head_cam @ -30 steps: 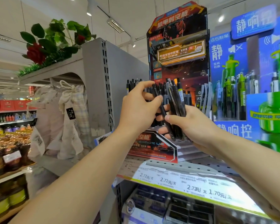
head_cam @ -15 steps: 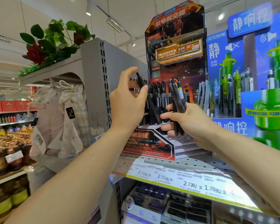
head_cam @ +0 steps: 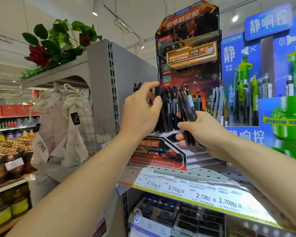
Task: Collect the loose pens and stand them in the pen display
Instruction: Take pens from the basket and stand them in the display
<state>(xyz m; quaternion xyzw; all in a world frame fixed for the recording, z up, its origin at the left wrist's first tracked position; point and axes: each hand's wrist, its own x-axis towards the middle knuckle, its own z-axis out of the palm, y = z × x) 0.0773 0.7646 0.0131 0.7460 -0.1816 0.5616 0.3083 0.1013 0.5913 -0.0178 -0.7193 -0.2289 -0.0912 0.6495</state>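
Currently, step in hand: one pen is being seated among the standing pens, with the rest of the batch waiting in my other hand.
Left hand (head_cam: 140, 115): thumb and fingers pinch a single black pen (head_cam: 161, 106) near its upper end, the barrel leaning slightly, its lower end down among the upright pens; whether it has bottomed in a slot is hidden by my palm.
Right hand (head_cam: 202, 132): my grip is wrapped round a bundle of loose pens (head_cam: 186, 106), roughly upright, tips up, held just in front of the display's stepped tiers.
Pen display (head_cam: 188, 53): cardboard stand on the shelf (head_cam: 212, 173), red and black header, rows of black pens standing in its left and middle tiers.
Next move (a judgement): straighten the pinched pen, press it down into a free slot, let go, then take another from the bundle. Progress looks partial, since several pens remain in hand.
Obstructions: neighbouring pens stand close, so a tilted entry may knock them; the bundle crowds the right tiers.
Surroundings: blue and green display (head_cam: 266, 86) just to the right; price strip (head_cam: 195, 192) along the shelf edge; cloth bags (head_cam: 70, 124) hanging to the left.
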